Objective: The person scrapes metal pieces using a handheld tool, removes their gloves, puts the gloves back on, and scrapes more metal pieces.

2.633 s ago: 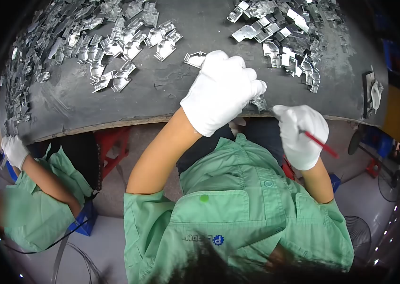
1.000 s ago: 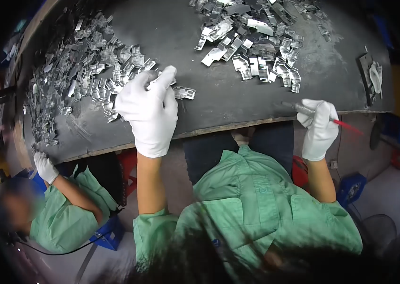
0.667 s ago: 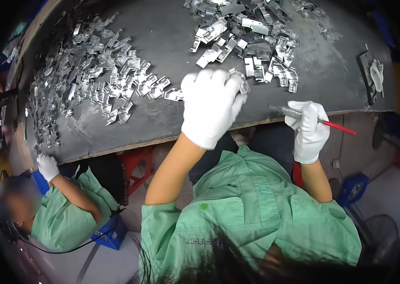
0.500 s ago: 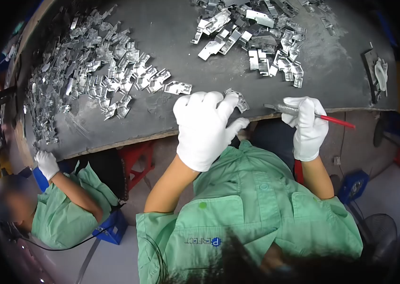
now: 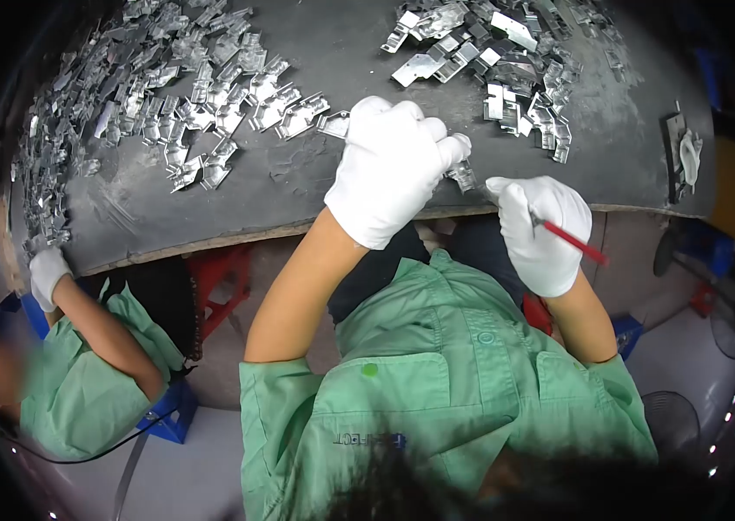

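My left hand (image 5: 389, 169), in a white glove, is closed at the table's front edge, its thumb and fingertips pinching a small shiny metal part (image 5: 465, 177) that rests on the dark table (image 5: 298, 187). Just to the right, my right hand (image 5: 546, 230), also gloved, wraps round a thin tool with a red handle (image 5: 572, 241). The tool's tip is close to the metal part; whether they touch cannot be made out. Another metal part (image 5: 333, 124) lies against the back of my left hand, partly covered by it.
Many metal parts (image 5: 211, 108) lie spread over the left side, and a second heap (image 5: 515, 69) is at the back right. A flat item with a white piece (image 5: 689, 161) lies at the right edge. At the left, a co-worker's gloved hand (image 5: 49, 276) is at the table edge.
My left hand went to the left heap, came back and has closed on the small metal part. My right hand has turned, tilting the tool's red end downward. The view has shifted.
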A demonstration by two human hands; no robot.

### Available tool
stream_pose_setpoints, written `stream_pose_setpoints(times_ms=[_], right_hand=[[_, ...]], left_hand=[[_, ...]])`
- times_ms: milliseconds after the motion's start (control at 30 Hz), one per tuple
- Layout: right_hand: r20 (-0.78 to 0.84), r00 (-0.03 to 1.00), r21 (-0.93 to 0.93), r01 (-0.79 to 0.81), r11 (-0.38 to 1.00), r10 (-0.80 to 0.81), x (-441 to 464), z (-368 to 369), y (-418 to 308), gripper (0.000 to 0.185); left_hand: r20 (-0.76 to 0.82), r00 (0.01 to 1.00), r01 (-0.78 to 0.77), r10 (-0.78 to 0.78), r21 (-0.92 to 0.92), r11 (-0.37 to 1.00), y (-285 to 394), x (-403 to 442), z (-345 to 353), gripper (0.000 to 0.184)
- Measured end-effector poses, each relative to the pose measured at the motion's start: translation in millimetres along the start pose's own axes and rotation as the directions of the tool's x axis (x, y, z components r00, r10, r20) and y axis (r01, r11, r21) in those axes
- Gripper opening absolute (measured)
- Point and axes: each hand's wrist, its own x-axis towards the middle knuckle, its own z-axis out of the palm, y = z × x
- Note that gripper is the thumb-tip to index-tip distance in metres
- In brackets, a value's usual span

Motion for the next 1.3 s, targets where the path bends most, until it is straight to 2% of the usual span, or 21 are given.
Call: stream_pose_setpoints(times_ms=[133,167,267,300,333,400,500,600,633,667,767,867,900,933,1000,1067,1100,1167,1200,1233,1300], right_hand=[[0.006,0.998,-0.2,0.067,0.978,-0.068,-2,6,-14,0.013],[0.026,0.997,-0.18,0.075,0.981,-0.072,1,6,-14,0.011],[0.046,0.998,0.121,-0.05,0.991,0.045,0,7,-1,0.009],[0.275,0.837,0.387,-0.546,0.743,0.472,4,4,-1,0.008],[0.432,0.459,0.504,-0.837,0.213,0.777,10,1,-3,0.018],[0.498,0.402,0.498,-0.858,0.126,0.768,9,-6,14,0.028],[0.207,0.542,0.658,-0.693,0.294,0.815,1,-4,-11,0.02],[0.166,0.888,0.369,-0.459,0.808,0.429,-5,-6,0,0.009],[0.047,0.996,0.073,-0.074,0.995,0.071,-2,-4,6,0.005],[0.11,0.993,-0.006,-0.037,0.999,0.038,-4,-4,5,0.005],[0.012,1.0,-0.12,-0.024,0.993,0.025,-5,7,-11,0.006],[0.165,0.986,-0.086,0.0,0.996,0.014,1,2,-6,0.013],[0.208,0.769,0.415,-0.629,0.658,0.604,-2,6,-14,0.021],[0.328,0.501,0.458,-0.826,0.328,0.801,17,4,-10,0.025],[0.445,0.411,0.484,-0.858,0.172,0.796,14,-3,10,0.023],[0.201,0.713,0.609,-0.628,0.485,0.672,-4,-1,-5,0.021],[0.179,0.737,0.618,-0.6,0.508,0.652,-5,-1,-9,0.015],[0.047,0.964,0.269,-0.265,0.926,0.262,0,-2,0,0.009],[0.055,0.998,0.056,-0.026,0.998,0.023,2,-3,4,0.007],[0.079,0.995,0.047,-0.07,0.996,0.066,1,-3,3,0.002],[0.069,0.997,-0.069,0.04,0.997,-0.035,0,0,-4,0.005]], left_hand=[[-0.009,1.0,-0.001,0.001,-0.032,0.999,-1,1,-1,0.029],[-0.006,1.0,0.002,-0.002,-0.024,1.0,-1,1,0,0.027],[0.004,1.0,0.001,-0.001,-0.009,1.0,-2,1,1,0.024],[0.002,1.0,-0.003,0.003,-0.005,1.0,-2,2,1,0.023],[0.001,1.0,-0.011,0.011,-0.002,1.0,-2,2,1,0.023],[-0.025,0.999,-0.029,0.028,-0.025,0.999,-1,0,3,0.022],[-0.026,1.0,-0.015,0.014,-0.021,1.0,-1,0,3,0.02],[-0.015,1.0,-0.012,0.012,-0.024,1.0,-3,1,2,0.02],[-0.016,1.0,-0.008,0.008,-0.029,1.0,-3,0,3,0.02],[-0.015,1.0,-0.01,0.009,-0.035,0.999,-3,0,3,0.02],[-0.01,1.0,-0.01,0.01,-0.043,0.999,-3,0,3,0.021],[-0.008,1.0,-0.015,0.015,-0.025,1.0,-2,-1,3,0.021],[-0.002,1.0,-0.018,0.018,-0.013,1.0,-3,-1,2,0.021],[0.001,1.0,-0.023,0.023,0.001,1.0,-3,0,2,0.021],[-0.002,0.999,-0.037,0.037,0.002,0.999,1,-1,1,0.02],[-0.024,1.0,-0.02,0.02,0.013,1.0,-2,1,3,0.02],[-0.014,1.0,-0.019,0.019,-0.005,1.0,-2,0,4,0.02],[-0.03,0.999,-0.027,0.027,-0.019,0.999,-4,0,5,0.014],[-0.055,0.998,-0.03,0.028,-0.023,0.999,-4,-1,7,0.007],[-0.079,0.996,-0.029,0.027,-0.028,0.999,-3,-1,9,0.002],[-0.079,0.997,-0.024,0.022,-0.029,0.999,-2,0,9,0.001]])
